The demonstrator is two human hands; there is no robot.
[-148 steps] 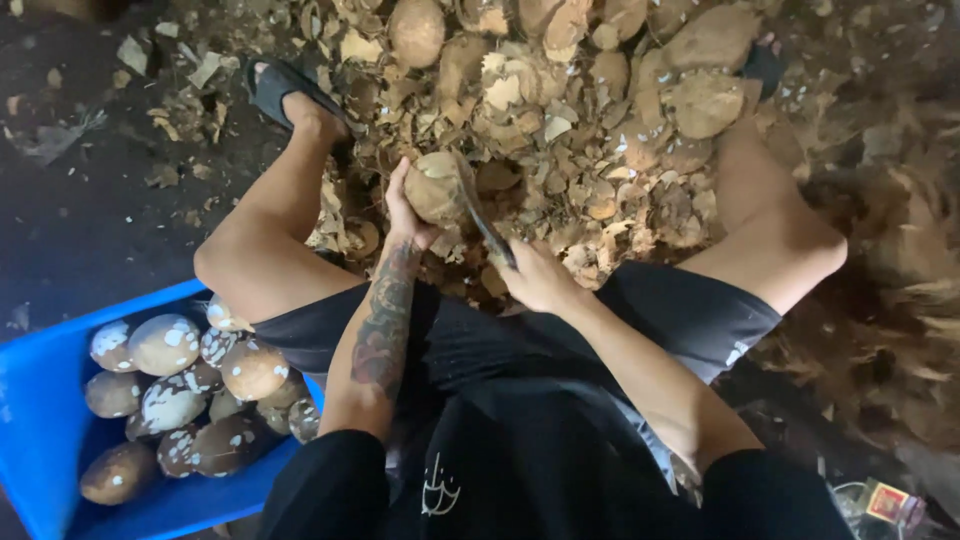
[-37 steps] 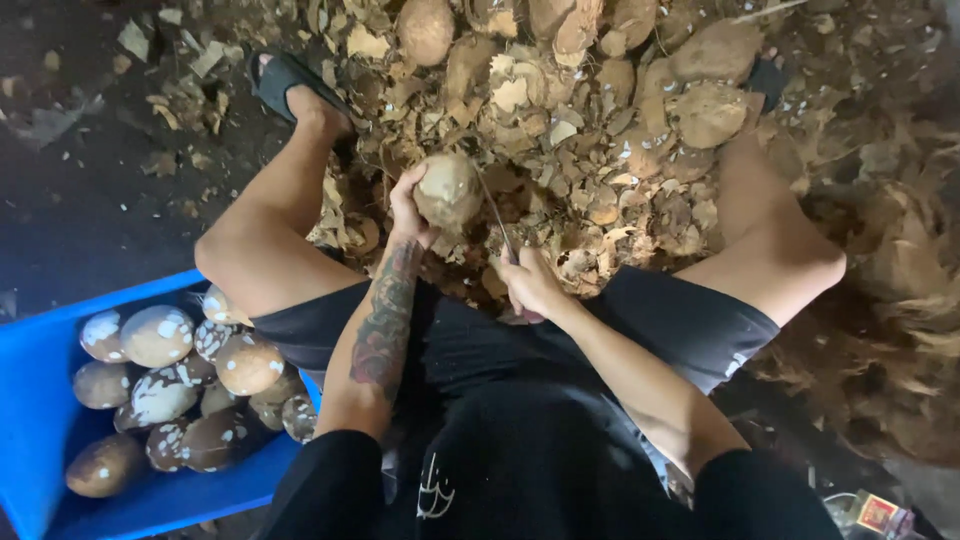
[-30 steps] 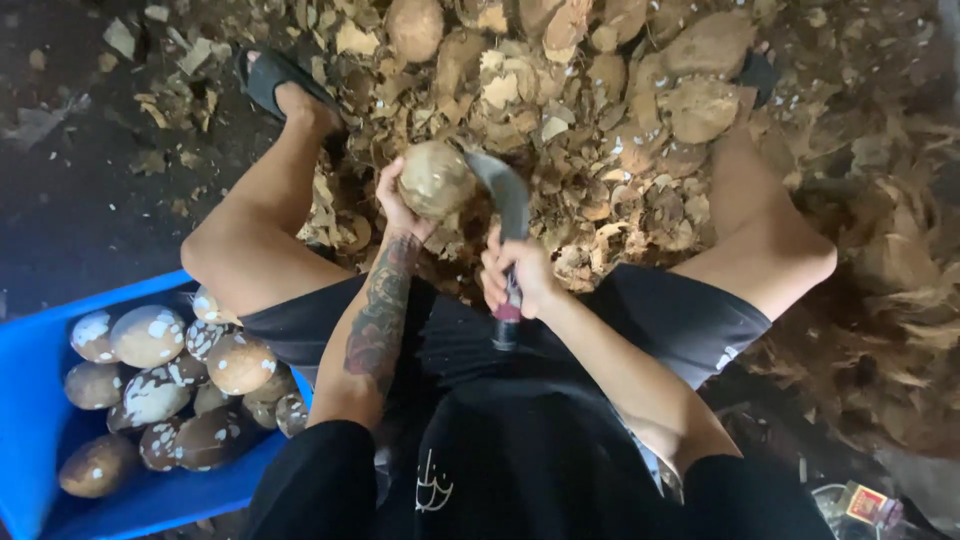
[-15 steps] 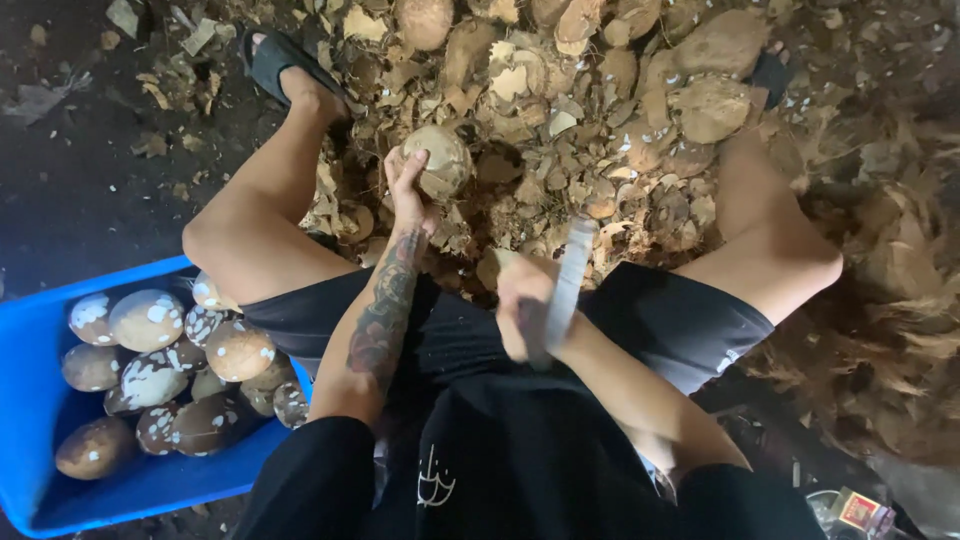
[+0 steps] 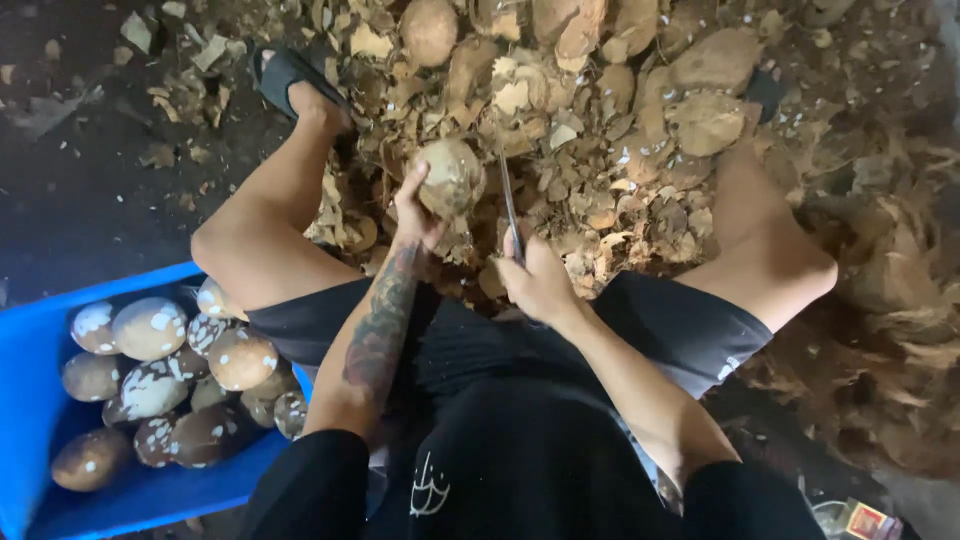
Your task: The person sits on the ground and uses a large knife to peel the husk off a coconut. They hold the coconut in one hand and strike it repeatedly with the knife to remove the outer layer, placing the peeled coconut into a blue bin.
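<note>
My left hand (image 5: 415, 208) grips a round, pale brown coconut (image 5: 450, 176) and holds it up between my knees. My right hand (image 5: 538, 282) is closed on the handle of a knife (image 5: 510, 205). Its blade stands almost edge-on, pointing away from me, just right of the coconut. Whether the blade touches the shell I cannot tell. Below both hands lies a heap of coconut shell chips and husk (image 5: 580, 110).
A blue tub (image 5: 30, 370) at my lower left holds several peeled coconuts (image 5: 150, 328) with white patches. My bare legs frame the heap, with a dark sandal (image 5: 285, 75) on my left foot. Fibrous husk (image 5: 900, 300) is piled at the right. Dark floor lies at left.
My right hand swung the knife back toward my lap, then brought it forward again beside the coconut. My left hand has kept its hold on the coconut, shifting it slightly.
</note>
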